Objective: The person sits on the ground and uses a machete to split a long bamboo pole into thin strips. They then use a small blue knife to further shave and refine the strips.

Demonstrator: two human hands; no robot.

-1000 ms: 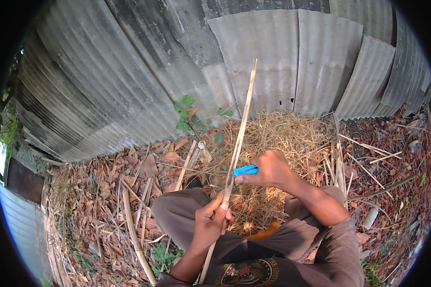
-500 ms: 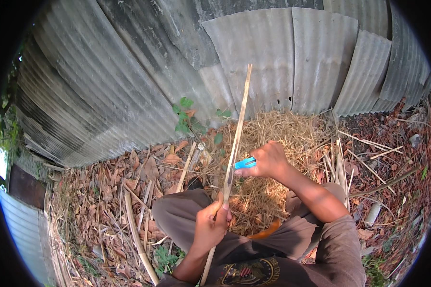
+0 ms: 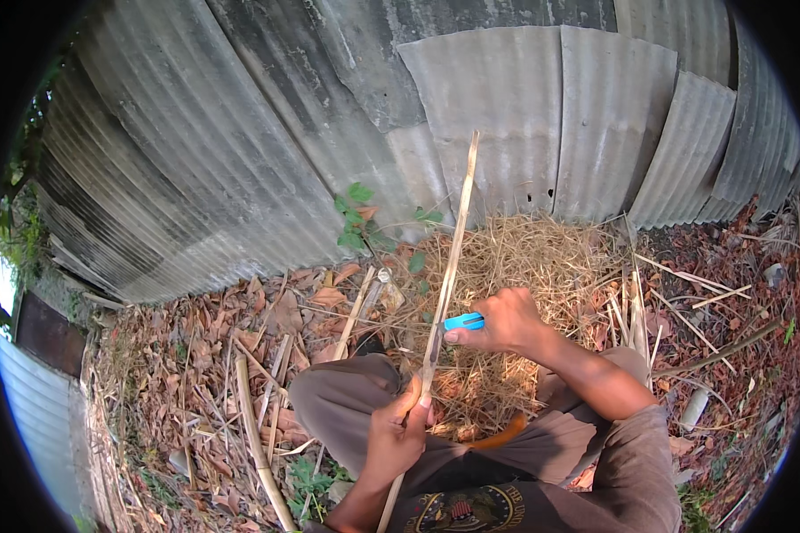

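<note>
A long, pale wooden strip point(image 3: 454, 252) slants up and away from my lap, its far end rising in front of the metal sheets. My left hand point(image 3: 399, 433) is closed round the strip low down, thumb along it. My right hand point(image 3: 508, 322) grips a blue-handled knife point(image 3: 464, 322), which looks like a utility cutter. The knife's tip end meets the strip a little above my left hand, by a dark patch on the wood. Its blade is too small to make out clearly.
Dry shavings point(image 3: 524, 258) lie heaped between and beyond my crossed legs. Corrugated metal sheets point(image 3: 492, 98) stand as a wall behind them. A thicker pole point(image 3: 256, 435) and brown leaves point(image 3: 213, 355) are on the ground at left. An orange curved thing point(image 3: 502, 433) rests near my lap.
My right hand and the knife have moved slightly nearer me along the strip. The whole view has shifted a little. Both hands keep their hold.
</note>
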